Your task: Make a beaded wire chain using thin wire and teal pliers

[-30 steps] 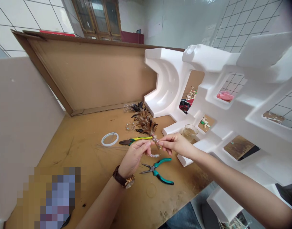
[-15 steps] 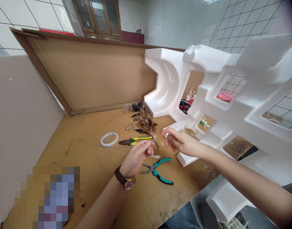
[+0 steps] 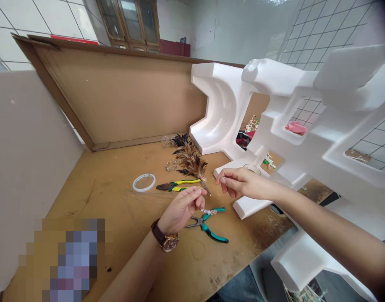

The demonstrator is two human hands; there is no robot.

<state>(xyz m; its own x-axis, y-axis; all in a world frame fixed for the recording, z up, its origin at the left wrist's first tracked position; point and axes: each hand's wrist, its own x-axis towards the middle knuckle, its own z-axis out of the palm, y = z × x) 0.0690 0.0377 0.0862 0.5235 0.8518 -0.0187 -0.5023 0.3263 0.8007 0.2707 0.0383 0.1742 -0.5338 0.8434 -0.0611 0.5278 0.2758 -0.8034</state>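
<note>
My left hand [image 3: 183, 206], with a watch on its wrist, pinches a short strand of clear beads [image 3: 210, 212]. The beads stick out below its fingertips, above the teal-handled pliers [image 3: 215, 238] on the table. My right hand [image 3: 238, 183] is closed, thumb against forefinger, around a thin pale piece [image 3: 223, 177] too small to name. A small gap separates the two hands. Behind them lies a bundle of brown and black feathers [image 3: 192, 158] with a bound stem. Pliers with yellow-green handles [image 3: 176, 183] rest left of the stem.
Left of the pliers lies a white ring-shaped coil [image 3: 144, 183]. A glass dish [image 3: 252, 168] stands partly hidden behind my right hand. White moulded foam [image 3: 217, 109] rises at the right, and a cardboard panel [image 3: 126, 96] borders the back. A thin ring [image 3: 198, 250] lies near the front.
My right hand has shifted slightly lower and its thumb and forefinger have come together on the thin pale piece. The bead strand in my left hand has swung a little down and right.
</note>
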